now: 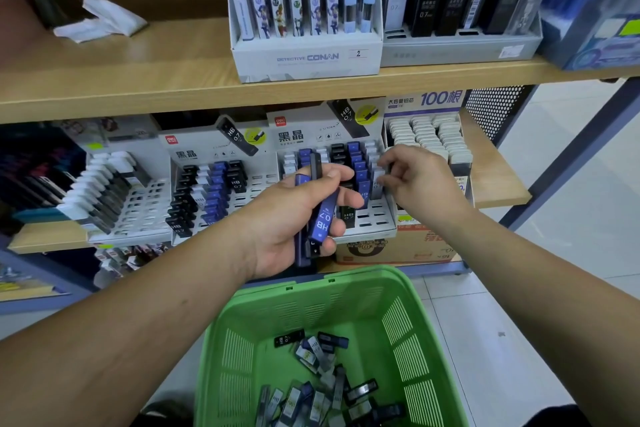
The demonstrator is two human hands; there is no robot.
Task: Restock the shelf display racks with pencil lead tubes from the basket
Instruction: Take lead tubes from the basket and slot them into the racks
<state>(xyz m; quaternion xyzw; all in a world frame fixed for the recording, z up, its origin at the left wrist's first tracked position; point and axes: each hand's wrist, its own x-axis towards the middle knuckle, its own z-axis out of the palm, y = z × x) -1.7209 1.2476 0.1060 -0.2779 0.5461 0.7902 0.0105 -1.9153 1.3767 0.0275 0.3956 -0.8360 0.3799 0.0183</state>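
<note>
In the head view, the left hand (287, 218) at the centre of the frame grips a bundle of pencil lead tubes (323, 218). The bundle looks uneven, so one tube may slip out and fall. The right hand (412, 180), right of centre, has curled fingers at a pale tube (377, 184) in the display rack (375, 222); whether it pinches the tube I cannot tell. A push there may tip the neighbouring tubes. More tubes lie in the green basket (311, 282) at the bottom.

Bare left hand (291, 218), bare right hand (419, 180), bare forearms (138, 322)
</note>
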